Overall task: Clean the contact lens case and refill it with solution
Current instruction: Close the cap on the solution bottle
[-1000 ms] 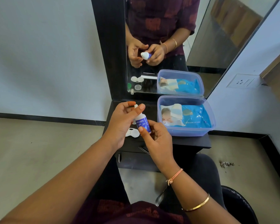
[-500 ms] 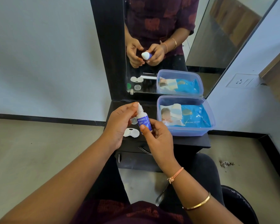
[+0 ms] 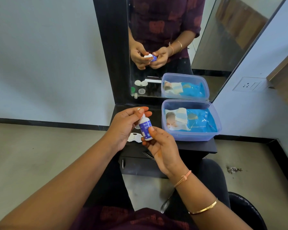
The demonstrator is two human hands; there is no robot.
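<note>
Handle bottle [image 3: 145, 128], pinched low on body by right hand [image 3: 160, 144] and at its top by left hand [image 3: 127, 126] at frame centre, as likely light, slick, soft-walled; avoid squeezing.

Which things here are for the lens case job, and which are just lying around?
For the job:
solution bottle, held by left hand and right hand
white lens case on the shelf

Lying about:
plastic box holding a wet wipes pack
wall socket

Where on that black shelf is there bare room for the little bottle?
Bare: the front strip of the shelf before the wipes box, and a lane left of the box by the mirror. Crowded: the left front, where the lens case lies.
</note>
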